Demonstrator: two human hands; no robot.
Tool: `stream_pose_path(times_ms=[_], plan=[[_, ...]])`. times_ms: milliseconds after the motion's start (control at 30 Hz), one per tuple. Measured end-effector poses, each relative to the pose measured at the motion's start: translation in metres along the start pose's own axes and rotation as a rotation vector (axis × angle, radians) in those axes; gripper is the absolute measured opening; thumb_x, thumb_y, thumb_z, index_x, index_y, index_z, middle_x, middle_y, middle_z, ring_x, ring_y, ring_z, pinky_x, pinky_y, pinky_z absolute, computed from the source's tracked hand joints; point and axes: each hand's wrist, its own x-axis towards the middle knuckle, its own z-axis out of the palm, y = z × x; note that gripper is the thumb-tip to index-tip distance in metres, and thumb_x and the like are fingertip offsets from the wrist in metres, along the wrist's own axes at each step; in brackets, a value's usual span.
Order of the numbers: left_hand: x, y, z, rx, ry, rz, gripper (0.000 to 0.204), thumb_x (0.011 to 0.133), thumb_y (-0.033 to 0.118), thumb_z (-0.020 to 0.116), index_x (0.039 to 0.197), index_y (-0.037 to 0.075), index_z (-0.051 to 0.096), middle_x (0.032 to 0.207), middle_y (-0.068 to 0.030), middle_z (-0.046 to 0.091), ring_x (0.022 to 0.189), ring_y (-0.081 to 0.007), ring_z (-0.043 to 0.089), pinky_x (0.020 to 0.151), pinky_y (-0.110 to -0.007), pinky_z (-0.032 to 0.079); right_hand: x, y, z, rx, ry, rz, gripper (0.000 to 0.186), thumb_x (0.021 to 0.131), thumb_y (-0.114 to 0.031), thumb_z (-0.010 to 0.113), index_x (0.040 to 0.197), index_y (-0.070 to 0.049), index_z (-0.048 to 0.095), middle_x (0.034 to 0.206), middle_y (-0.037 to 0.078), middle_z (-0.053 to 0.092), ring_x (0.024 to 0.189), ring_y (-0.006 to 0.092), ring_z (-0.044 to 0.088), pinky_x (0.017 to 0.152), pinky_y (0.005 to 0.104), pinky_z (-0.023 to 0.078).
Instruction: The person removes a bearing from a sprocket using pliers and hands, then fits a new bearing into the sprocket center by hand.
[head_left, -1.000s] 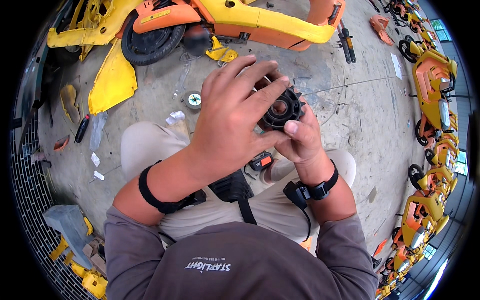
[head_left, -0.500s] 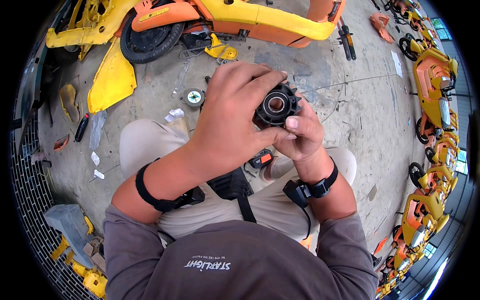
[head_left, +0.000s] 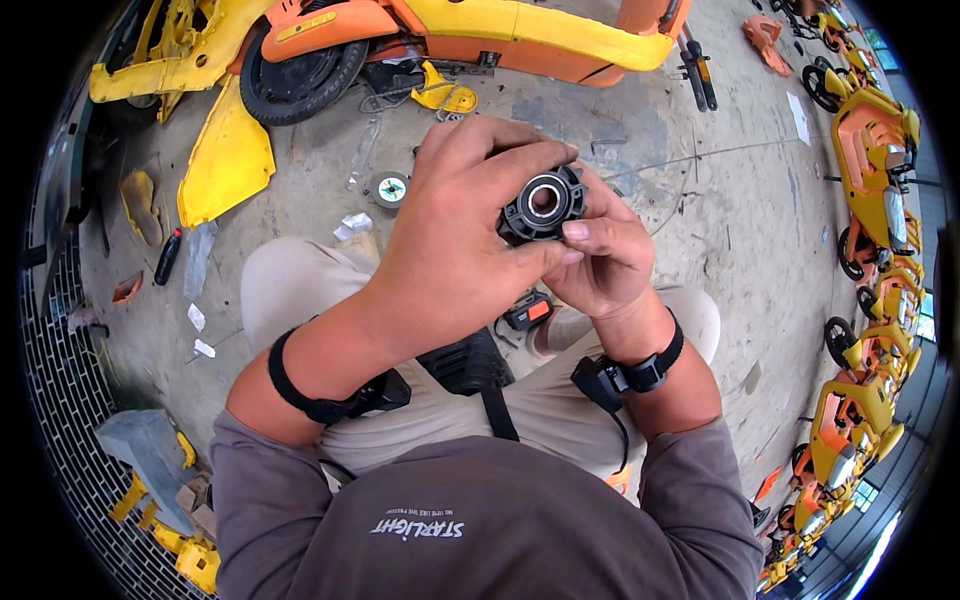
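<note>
In front of my chest I hold a black ribbed hub [head_left: 572,205], a ring bearing [head_left: 540,201] showing in its upward face. My left hand [head_left: 440,225] wraps around its left side, with the fingers over the top and the thumb along the lower edge. On the opposite side my right hand [head_left: 612,255] supports it; the thumb presses near the rim and the other fingers are partly hidden. Below my hands, a black and orange battery pack [head_left: 528,312] lies on the floor between my legs.
Beyond my hands lies an orange and yellow scooter [head_left: 540,38] with a black wheel [head_left: 300,85]. A yellow panel [head_left: 228,160], a dark bottle [head_left: 167,257] and a round disc [head_left: 389,189] are on the left floor. Several scooters [head_left: 868,165] line the right side.
The hub has tilted and shifted slightly left, so its bearing face shows at a different angle. Both hands still grip it.
</note>
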Motion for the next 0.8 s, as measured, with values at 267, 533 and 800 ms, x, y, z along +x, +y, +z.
stream_pose_path(times_ms=[267,533,800], plan=[[0.002,-0.003,0.001,0.006,0.003,0.028,0.055,0.059,0.004,0.081,0.113,0.003,0.07,0.113,-0.0095,0.064,0.107,-0.0302,0.056,0.094,-0.041,0.045,0.0,-0.002,0.01,-0.053,0.103,-0.018,0.071,0.086,-0.005,0.055,0.152,0.006,0.028,0.129,0.021,0.057,0.121,0.0317,0.059,0.105,0.0422,0.046],[0.001,-0.001,0.004,-0.077,-0.008,-0.075,0.056,0.061,0.001,0.082,0.115,0.003,0.07,0.115,-0.0106,0.063,0.109,-0.0292,0.06,0.094,-0.038,0.05,-0.004,-0.003,0.009,-0.064,0.099,-0.016,0.067,0.09,-0.001,0.053,0.152,0.004,0.028,0.129,0.02,0.057,0.119,0.0313,0.06,0.104,0.0421,0.048],[-0.001,-0.005,0.005,-0.091,-0.062,-0.095,0.059,0.068,0.0,0.084,0.123,0.004,0.066,0.123,-0.0099,0.059,0.108,-0.0214,0.062,0.084,-0.03,0.053,-0.003,-0.005,0.014,-0.123,0.185,-0.005,0.06,0.095,-0.004,0.055,0.149,0.005,0.031,0.123,0.019,0.06,0.111,0.0291,0.064,0.096,0.0388,0.053]])
